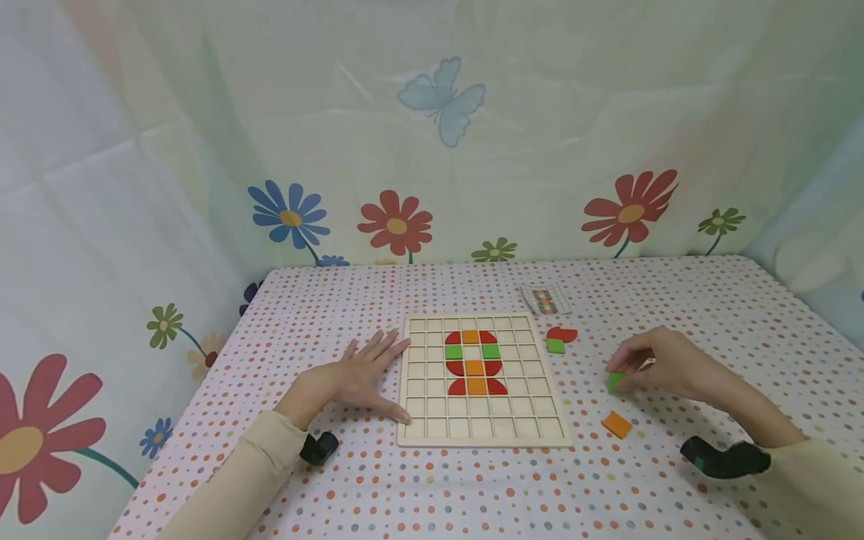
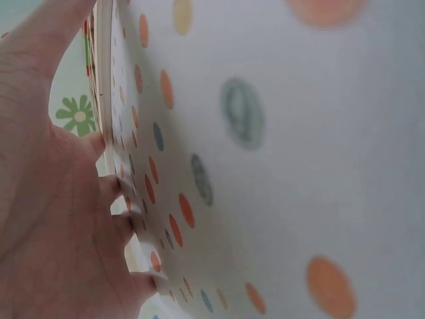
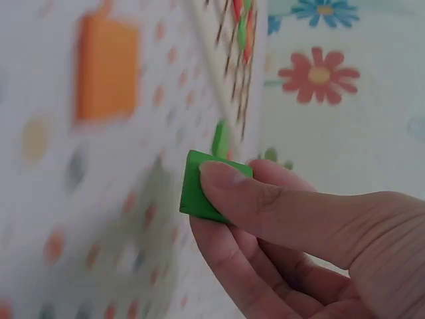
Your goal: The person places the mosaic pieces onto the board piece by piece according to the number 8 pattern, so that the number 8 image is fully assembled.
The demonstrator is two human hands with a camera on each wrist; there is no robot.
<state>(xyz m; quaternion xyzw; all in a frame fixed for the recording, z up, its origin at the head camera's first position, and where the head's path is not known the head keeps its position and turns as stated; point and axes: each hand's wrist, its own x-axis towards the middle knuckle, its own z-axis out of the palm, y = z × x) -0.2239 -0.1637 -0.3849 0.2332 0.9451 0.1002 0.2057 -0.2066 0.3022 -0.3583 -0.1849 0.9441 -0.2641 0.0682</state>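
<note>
My right hand (image 1: 664,367) pinches a green square tile (image 1: 615,381) between thumb and fingers, to the right of the wooden grid board (image 1: 425,409). The right wrist view shows that tile (image 3: 196,189) above the tablecloth. Spread out, my left hand (image 1: 364,375) lies at the board's left edge, thumb and fingertips at its rim. On the board, red rounded pieces (image 1: 457,367) flank orange squares (image 1: 475,367) in three rows. Two green squares (image 1: 490,351) sit in another row, with a bare cell between them.
An orange square tile (image 1: 617,424) lies on the dotted tablecloth (image 1: 432,495) below my right hand. Right of the board are a loose green tile (image 1: 556,346) and red pieces (image 1: 563,334) beside it. Behind them lies a printed pattern card (image 1: 547,300).
</note>
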